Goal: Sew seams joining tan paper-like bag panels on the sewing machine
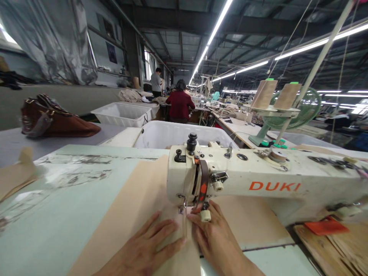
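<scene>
A long beige sheet of material (138, 199) lies across the pale green table and runs under the head of a white sewing machine (235, 176) marked DUKI. My left hand (149, 241) rests flat on it, fingers spread, just left of a narrow strip or seam line (184, 226) leading to the needle area. On the other side, my right hand (215, 234) is close to the presser foot (181, 210). Its thumb and forefinger are drawn together at the material's edge, while the other fingers reach partly behind a white knob (205, 215).
White plastic bins (184, 132) stand behind the machine. A brown handbag (57, 119) sits at left, near a folded beige piece (17, 174). Thread cones (264, 94) and a green fan (299, 107) are at right. A person in dark red (180, 101) sits ahead.
</scene>
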### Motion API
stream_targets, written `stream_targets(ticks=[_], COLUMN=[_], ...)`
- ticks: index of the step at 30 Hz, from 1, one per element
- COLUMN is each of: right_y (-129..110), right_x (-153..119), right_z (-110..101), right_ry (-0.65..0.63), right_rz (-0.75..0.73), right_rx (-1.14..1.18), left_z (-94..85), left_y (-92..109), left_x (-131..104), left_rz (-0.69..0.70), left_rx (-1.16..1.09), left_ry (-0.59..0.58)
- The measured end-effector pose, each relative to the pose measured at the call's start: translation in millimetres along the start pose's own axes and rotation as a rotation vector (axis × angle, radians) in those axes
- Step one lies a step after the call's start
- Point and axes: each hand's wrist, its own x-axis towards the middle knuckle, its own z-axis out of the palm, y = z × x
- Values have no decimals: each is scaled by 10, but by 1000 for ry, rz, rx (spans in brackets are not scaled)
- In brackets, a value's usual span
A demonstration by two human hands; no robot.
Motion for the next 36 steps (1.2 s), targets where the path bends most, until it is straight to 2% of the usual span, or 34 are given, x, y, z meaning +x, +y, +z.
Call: stream_targets(ticks=[8, 18, 26, 36], right_y=[-8, -9, -5, -47], right_x=[45, 27, 8, 49], right_z=[-36, -40, 1, -26], right_ry=[-36, -41, 19, -29], right_rz=[10, 10, 3, 14], right_rx=[-12, 11, -16, -69], left_z=[-116, -46, 0, -62], left_y=[-119, -235, -236, -298], left_x=[144, 160, 130, 206], left_rz=[-3, 62, -80, -74], left_rx=[45, 0, -104, -214], left_ry=[-61, -50, -95, -113])
